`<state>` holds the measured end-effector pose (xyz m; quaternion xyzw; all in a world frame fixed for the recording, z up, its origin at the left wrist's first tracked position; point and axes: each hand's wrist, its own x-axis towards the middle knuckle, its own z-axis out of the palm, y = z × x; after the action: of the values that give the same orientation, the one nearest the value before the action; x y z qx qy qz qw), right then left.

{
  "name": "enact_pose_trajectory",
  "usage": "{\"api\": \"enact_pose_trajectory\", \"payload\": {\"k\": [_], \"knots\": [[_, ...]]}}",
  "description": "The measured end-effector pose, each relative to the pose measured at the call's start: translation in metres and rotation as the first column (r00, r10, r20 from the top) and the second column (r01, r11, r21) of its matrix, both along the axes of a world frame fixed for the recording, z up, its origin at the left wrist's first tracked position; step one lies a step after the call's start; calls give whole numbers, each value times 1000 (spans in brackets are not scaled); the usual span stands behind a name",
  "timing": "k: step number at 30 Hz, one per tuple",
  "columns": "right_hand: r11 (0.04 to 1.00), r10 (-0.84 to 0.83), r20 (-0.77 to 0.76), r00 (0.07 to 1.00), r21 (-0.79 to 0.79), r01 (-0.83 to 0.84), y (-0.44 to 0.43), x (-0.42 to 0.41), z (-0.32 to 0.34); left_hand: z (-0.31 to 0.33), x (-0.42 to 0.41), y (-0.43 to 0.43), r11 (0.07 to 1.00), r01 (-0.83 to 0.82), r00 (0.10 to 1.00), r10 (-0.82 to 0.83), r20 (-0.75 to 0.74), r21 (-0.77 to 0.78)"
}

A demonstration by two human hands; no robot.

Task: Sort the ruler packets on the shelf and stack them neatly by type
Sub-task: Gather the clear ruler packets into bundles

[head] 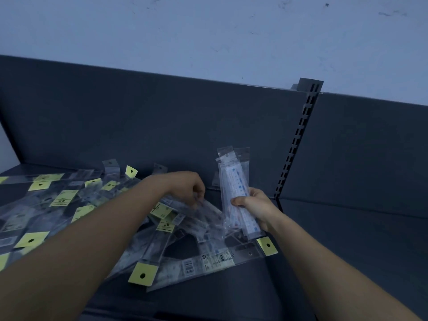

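Note:
A loose pile of clear ruler packets (76,205), many with yellow header tags, covers the dark shelf (324,251) from the left edge to the middle. My right hand (257,207) grips a small bunch of white ruler packets (234,177), held upright with their clear hang tabs at the top. My left hand (185,189) reaches into the pile, its fingertips pinching a clear packet (208,208) at the pile's right side. A triangular set-square packet (208,262) with a barcode label lies at the front of the pile.
The shelf's dark back panel (162,123) rises behind the pile. A slotted upright post (298,140) divides this bay from the bay on the right (370,158). A pale wall is above.

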<state>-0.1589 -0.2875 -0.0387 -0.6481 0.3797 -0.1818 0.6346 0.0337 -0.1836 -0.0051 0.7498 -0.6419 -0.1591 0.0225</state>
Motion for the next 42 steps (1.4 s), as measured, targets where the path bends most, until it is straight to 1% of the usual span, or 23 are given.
{"api": "enact_pose_trajectory", "payload": {"k": [2, 3, 5, 7, 10, 12, 14, 17, 19, 21, 22, 24, 25, 26, 29, 31, 33, 35, 36, 38, 41, 42], "knots": [[1000, 3, -5, 1000, -5, -3, 1, 1, 1, 0, -4, -4, 998, 15, 999, -13, -39, 60], [1000, 4, -7, 1000, -6, -4, 1, 2, 2, -1, -6, -5, 995, 13, 1000, -12, -17, 102], [1000, 11, -10, 1000, -4, -11, 1, 2, 2, -5, -8, -6, 983, 1, 999, -7, 36, 185], [1000, 14, -10, 1000, -6, -14, 2, 2, 3, -4, -9, -8, 978, -4, 997, -13, 81, 207], [1000, 18, -8, 1000, 1, -18, 2, 0, 4, 1, -8, -9, 968, -26, 973, -32, 227, 248], [1000, 25, -4, 1000, 0, -25, 1, -1, 4, 1, -4, -10, 963, -45, 965, -26, 259, 265], [1000, 23, -3, 1000, -8, -23, 1, -2, 5, -2, 0, -9, 977, -32, 970, -21, 242, 212], [1000, 12, 1, 1000, -17, -12, 1, -2, 4, -5, 9, -5, 996, -47, 980, 32, 197, 70], [1000, 4, 6, 1000, -26, -3, 1, -2, 4, -4, 13, -2, 996, -66, 981, 75, 179, -54], [999, 8, 18, 1000, -36, -8, 1, -2, 4, 0, 19, 3, 965, -125, 983, 152, 104, -233], [999, 10, 25, 1000, -36, -9, 1, -2, 4, 3, 22, 6, 931, -165, 982, 185, 32, -325], [999, 8, 37, 999, -36, -7, 1, -1, 4, 10, 28, 10, 846, -268, 960, 192, -206, -462], [999, 3, 46, 999, -36, -2, 2, 0, 3, 13, 31, 10, 799, -315, 933, 162, -320, -512], [999, -4, 61, 998, -34, 6, 2, 2, 3, 17, 31, 10, 755, -350, 908, 126, -400, -554], [999, -27, 127, 992, -15, 29, 5, 9, 4, 29, 26, 7, 632, -415, 867, 58, -494, -654], [1000, -28, 167, 986, -7, 30, 7, 14, 6, 39, 17, 5, 531, -479, 828, 8, -561, -699], [1000, -24, 190, 981, -14, 27, 9, 18, 8, 48, 9, 4, 428, -555, 767, -71, -638, -714], [999, -14, 202, 979, -29, 20, 11, 22, 9, 56, 5, 2, 364, -644, 678, -136, -722, -673], [999, -10, 209, 978, -34, 17, 12, 24, 10, 59, 4, 2, 356, -681, 636, -147, -758, -640], [1000, -7, 226, 974, -26, 13, 14, 27, 12, 60, 5, 2, 377, -734, 547, -166, -821, -565], [1000, 5, 240, 971, 6, -7, 16, 31, 15, 54, 4, 2, 466, -766, 430, -140, -892, -443], [1000, 10, 241, 970, 13, -13, 16, 32, 15, 51, 4, 2, 503, -763, 412, -107, -905, -407]]}}
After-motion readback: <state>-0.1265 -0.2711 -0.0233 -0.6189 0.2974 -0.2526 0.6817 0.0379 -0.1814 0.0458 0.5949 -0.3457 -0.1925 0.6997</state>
